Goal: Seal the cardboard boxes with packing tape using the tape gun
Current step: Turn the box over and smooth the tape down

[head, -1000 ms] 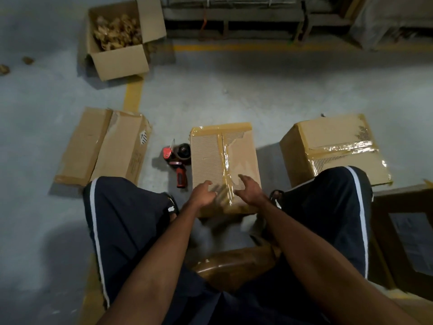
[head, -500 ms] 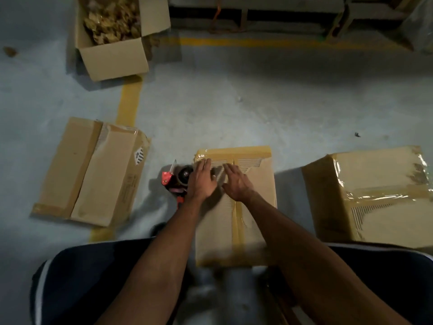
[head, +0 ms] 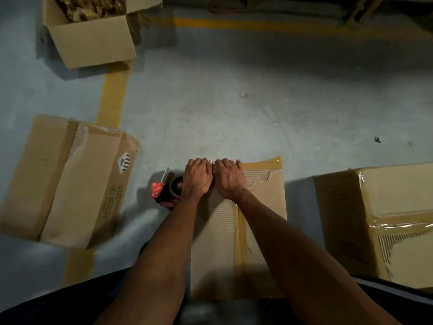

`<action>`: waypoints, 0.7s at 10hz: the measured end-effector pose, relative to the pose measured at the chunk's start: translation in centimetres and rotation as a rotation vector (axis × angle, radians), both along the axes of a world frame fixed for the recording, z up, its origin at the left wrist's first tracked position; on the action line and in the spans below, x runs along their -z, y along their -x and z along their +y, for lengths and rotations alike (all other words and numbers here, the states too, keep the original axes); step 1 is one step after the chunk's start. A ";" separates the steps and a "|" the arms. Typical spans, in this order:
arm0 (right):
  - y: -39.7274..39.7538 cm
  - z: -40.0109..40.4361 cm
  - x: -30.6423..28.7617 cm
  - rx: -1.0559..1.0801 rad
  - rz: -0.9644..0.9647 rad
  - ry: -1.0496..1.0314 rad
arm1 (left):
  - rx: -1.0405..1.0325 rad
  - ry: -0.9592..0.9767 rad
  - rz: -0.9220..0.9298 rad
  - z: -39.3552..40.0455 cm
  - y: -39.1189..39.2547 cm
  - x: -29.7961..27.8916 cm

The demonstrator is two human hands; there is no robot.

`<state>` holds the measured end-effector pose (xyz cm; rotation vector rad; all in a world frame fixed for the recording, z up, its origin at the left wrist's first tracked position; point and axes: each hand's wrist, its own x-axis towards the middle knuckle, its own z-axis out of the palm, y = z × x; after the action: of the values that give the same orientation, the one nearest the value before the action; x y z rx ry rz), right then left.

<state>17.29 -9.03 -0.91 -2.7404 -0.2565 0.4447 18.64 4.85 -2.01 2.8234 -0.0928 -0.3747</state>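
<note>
Both hands, left hand [head: 197, 178] and right hand [head: 228, 180], are pressing flat, holding nothing, on the taped brown cardboard box [head: 260, 221]. Risk: torn liner under the tape is lifting; red tape gun [head: 166, 190] is lying untouched.

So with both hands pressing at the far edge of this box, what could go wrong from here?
The top of the middle box is torn down to its corrugation near the far edge, so tape pressed there by the left hand and right hand may bond poorly and lift. The tape gun lies right beside the left wrist, blade end up, so a sideways reach could catch it.
</note>
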 end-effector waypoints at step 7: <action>-2.7 -15.4 1.2 0.170 -0.078 -0.287 | -0.287 0.412 -0.164 0.2 0.2 1.9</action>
<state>19.94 -24.41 -2.10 -2.4742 -0.0967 0.2341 18.44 5.03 -3.89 2.4064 0.1803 -0.0490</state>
